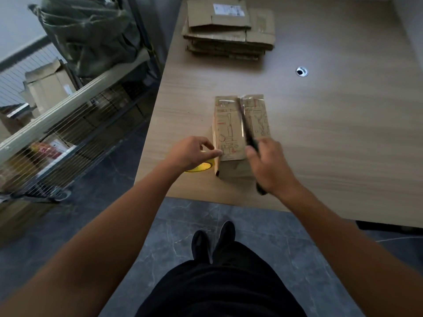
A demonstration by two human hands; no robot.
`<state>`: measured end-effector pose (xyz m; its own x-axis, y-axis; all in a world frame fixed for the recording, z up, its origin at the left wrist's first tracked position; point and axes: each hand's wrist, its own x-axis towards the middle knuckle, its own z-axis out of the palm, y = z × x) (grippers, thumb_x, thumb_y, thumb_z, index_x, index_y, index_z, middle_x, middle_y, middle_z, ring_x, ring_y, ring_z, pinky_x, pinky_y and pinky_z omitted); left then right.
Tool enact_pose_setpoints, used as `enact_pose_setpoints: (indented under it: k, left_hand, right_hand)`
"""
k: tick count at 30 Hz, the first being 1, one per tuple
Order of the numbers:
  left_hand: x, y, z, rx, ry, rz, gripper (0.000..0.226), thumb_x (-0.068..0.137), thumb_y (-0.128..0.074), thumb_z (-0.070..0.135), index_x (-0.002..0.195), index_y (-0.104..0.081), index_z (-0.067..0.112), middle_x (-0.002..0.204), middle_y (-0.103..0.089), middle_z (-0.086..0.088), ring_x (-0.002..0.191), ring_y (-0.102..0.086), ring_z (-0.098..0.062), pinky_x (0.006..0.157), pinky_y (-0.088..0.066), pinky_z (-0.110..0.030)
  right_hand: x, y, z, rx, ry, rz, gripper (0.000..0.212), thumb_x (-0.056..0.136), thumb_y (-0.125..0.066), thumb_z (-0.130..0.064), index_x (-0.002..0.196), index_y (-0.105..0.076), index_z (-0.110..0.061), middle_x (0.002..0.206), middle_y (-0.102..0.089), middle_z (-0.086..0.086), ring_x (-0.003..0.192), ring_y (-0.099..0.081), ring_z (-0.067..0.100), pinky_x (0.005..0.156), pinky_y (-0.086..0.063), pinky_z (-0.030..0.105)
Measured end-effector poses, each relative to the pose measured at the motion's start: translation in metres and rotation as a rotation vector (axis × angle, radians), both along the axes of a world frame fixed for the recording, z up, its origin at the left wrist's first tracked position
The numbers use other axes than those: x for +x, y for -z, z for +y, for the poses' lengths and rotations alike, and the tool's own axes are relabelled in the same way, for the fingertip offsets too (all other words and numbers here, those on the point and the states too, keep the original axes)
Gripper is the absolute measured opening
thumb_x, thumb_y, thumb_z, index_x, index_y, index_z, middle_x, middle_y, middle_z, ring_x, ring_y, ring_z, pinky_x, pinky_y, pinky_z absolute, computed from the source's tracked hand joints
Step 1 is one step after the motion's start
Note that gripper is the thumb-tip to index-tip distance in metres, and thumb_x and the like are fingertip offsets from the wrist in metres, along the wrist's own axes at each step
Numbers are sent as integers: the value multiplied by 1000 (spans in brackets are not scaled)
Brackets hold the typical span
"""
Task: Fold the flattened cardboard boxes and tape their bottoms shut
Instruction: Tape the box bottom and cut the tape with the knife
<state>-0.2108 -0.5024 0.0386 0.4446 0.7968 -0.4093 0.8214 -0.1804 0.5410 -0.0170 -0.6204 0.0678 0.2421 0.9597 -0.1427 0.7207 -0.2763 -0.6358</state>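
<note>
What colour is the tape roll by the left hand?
The tape roll is yellow; head view.

Open table [343,145] right of folded box [229,124]; flattened box stack [229,37] blocks far side; wire shelf rack [75,133] flanks table's left.

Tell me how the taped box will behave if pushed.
Likely light and easy to slide: the box looks like empty thin cardboard on a smooth table. Its glossy tape strip may be slippery under fingers. It sits near the table's edge, so it could fall off.
</note>
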Motion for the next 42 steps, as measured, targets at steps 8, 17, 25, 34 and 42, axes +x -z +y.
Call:
enact_pose_setpoints:
  k: [8, 17, 25, 34, 42]
  left_hand:
    - [-26, 1, -4, -108, 23, -191, 28, 100, -59, 31, 125, -66, 20, 103, -63, 6, 90, -63, -14, 69, -49, -24]
    - [-42, 3, 5, 25, 44, -36, 18, 93, -70, 41, 101, -71, 25, 117, -67, 0, 99, -60, -14, 81, -48, -32]
    - [-50, -4, -19, 243, -54, -228, 11, 94, -68, 38, 96, -69, 27, 109, -55, 9, 95, -54, -8, 75, -43, -23]
    - [-133, 68, -9, 428, 119, 273, 21, 104, -51, 34, 113, -61, 18, 123, -48, -3, 98, -59, -28, 78, -50, -45]
    - [-141, 125, -30, 261, 115, 298, 22, 103, -45, 43, 121, -57, 40, 153, -22, 0, 139, -21, -29, 108, -19, -47]
  right_hand:
    - [-43, 12, 4, -356, -188, -210, 55, 107, -32, -45, 132, -62, -6, 169, 15, 11, 154, 19, 30, 125, 13, 44]
    - [-59, -5, 14, -503, -232, -182, 51, 107, -36, -44, 123, -68, -8, 167, 22, 13, 151, 27, 35, 120, 17, 48]
    - [-67, 9, 10, -567, -302, -430, 51, 105, -38, -47, 113, -71, -10, 157, 41, 16, 144, 38, 41, 121, 16, 58]
    - [-88, 28, -33, 122, -296, -506, 47, 100, -39, -43, 88, -66, -6, 163, -21, 23, 154, -3, 41, 123, -4, 63]
    - [-149, 97, 10, -164, -161, -29, 34, 106, -40, -43, 108, -53, -11, 100, -64, 12, 90, -61, 35, 70, -45, 41]
